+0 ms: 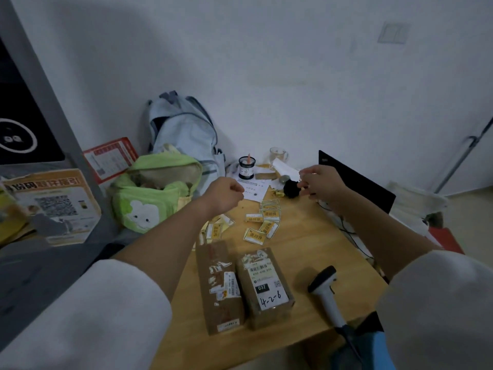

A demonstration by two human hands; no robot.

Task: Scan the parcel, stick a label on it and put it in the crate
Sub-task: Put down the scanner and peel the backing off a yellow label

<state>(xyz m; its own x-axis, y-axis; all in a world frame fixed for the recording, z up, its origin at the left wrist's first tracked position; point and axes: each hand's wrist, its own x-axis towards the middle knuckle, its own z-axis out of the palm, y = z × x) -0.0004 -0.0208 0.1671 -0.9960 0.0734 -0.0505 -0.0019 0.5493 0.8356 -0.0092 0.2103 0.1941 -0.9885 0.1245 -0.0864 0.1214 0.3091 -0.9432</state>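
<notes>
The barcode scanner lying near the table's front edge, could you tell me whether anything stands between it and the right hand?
Nothing visible does. The right hand is raised over the far side of the table, pinching something small beside a black fuzzy object. Only bare tabletop lies between it and the barcode scanner; the two parcels sit left of that path.

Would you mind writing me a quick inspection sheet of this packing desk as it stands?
Surface: wooden table, crowded at the far end.
Job's things: two parcels side by side near the front edge; scanner lying right of them; yellow labels scattered mid-table; crate: nothing seen.
Clutter: green bag, blue backpack, glass mug, papers.
Hands: left hand closed in a fist; right hand pinching something small, unclear what.
Cables: black cable along the right edge.
Surroundings: white wall.
</notes>
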